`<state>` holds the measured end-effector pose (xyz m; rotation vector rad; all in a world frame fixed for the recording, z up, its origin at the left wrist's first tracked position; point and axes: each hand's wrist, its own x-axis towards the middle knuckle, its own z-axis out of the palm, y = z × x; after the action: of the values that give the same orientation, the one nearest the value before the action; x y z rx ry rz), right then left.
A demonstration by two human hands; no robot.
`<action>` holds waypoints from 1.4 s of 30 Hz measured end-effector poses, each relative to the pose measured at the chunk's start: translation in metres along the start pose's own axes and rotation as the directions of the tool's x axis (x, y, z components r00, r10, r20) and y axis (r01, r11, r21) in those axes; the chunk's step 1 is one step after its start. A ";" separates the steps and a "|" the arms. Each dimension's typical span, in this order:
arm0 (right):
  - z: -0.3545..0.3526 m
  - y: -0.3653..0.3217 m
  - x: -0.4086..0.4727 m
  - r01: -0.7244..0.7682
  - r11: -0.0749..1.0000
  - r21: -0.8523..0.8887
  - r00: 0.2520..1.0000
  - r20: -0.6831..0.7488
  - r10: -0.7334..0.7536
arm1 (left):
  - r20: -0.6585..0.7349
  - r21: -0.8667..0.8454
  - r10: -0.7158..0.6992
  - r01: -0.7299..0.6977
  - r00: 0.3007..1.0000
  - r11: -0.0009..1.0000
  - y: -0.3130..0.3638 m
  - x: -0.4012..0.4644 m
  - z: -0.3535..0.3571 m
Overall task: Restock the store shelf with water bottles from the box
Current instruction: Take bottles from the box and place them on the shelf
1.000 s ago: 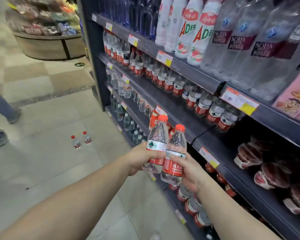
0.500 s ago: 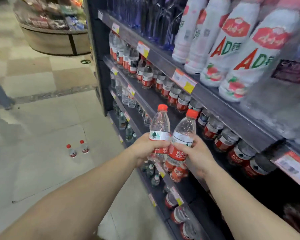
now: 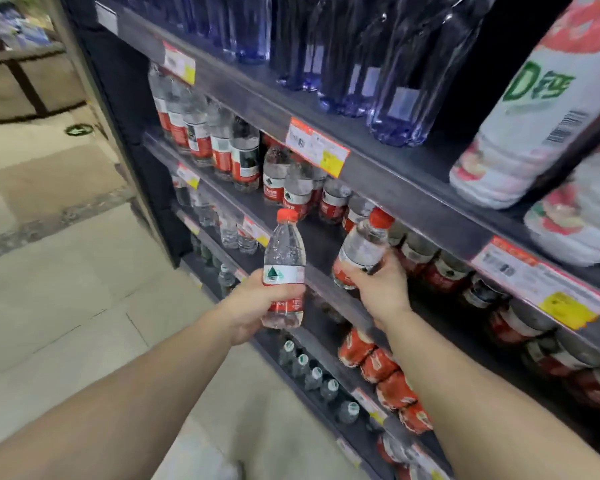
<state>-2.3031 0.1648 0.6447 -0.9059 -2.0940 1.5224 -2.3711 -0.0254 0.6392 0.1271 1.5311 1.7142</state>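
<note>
My left hand grips a small clear water bottle with a red cap and red label, held upright in front of the dark shelf. My right hand holds a second red-capped water bottle, tilted toward the shelf, its cap close to the row of like bottles standing there. The two held bottles are apart from each other. The box is not in view.
The shelf above carries tall blue bottles and white milk-drink bottles. Lower shelves hold green-capped bottles and red-labelled bottles. Price tags line the shelf edges. Tiled floor lies to the left.
The view has moved closer to the shelf. My hands have separated; the right one has carried its bottle right and tilted it toward the shelf row. The floor bottles have left the view.
</note>
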 end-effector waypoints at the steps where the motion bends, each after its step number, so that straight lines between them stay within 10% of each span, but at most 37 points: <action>1: 0.014 -0.002 0.010 -0.013 1.000 -0.023 1.000 -0.025 0.013 | 0.016 0.002 -0.003 0.003 1.000 1.000 0.007 0.008 -0.013; 19: 0.117 0.007 0.107 -0.128 0.958 -0.258 0.970 -0.232 0.067 | 0.126 -0.023 -0.082 0.086 0.989 0.996 0.012 0.072 -0.097; 33: 0.123 0.002 0.088 -0.181 0.983 -0.003 0.962 -0.208 0.177 | 0.151 0.005 -0.110 0.111 0.982 0.994 0.010 0.086 -0.096; 36: 0.107 -0.009 0.039 -0.343 0.938 0.056 0.933 0.136 0.333 | 0.197 0.044 -0.103 0.096 0.975 0.994 0.015 0.085 -0.088; 38: 0.098 -0.018 0.012 -0.440 0.898 -0.014 0.772 0.505 0.386 | 0.224 0.128 -0.095 0.068 0.970 0.989 0.016 0.086 -0.078; 42: 0.079 -0.022 0.003 -0.439 0.896 0.064 0.782 0.519 0.345 | 0.225 0.250 -0.062 0.004 0.972 0.968 0.026 0.090 -0.051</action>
<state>-2.3624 0.1084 0.6395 -1.0099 -2.1226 2.3464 -2.4719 -0.0077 0.6098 0.4140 1.5557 1.4202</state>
